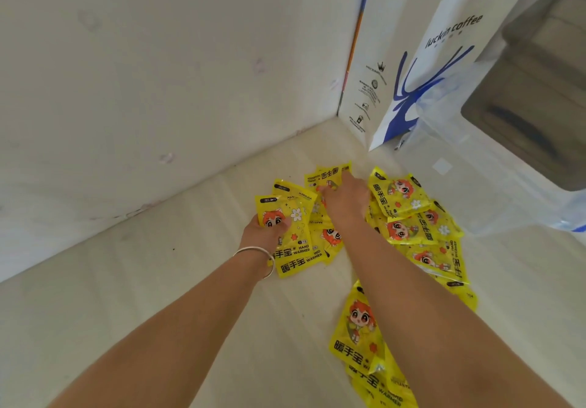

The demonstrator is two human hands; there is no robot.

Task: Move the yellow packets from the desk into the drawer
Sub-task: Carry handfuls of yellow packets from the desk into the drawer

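Note:
Several yellow hand-warmer packets [412, 217] with a red-haired cartoon figure lie scattered on the pale desk [158, 280], from its back corner down to the near edge. My left hand [258, 228], a silver bangle on its wrist, grips a small stack of yellow packets [293, 239] at the left of the pile. My right hand [344, 200] lies palm down on a packet [329, 174] at the back of the pile, fingers curled onto it. Whether it grips that packet I cannot tell. No drawer is in view.
A white and blue paper coffee bag [444, 68] stands in the back corner against a white carton [377, 58]. A clear plastic container [507, 166] sits right of the packets. White walls [142, 90] close the desk at the back and left.

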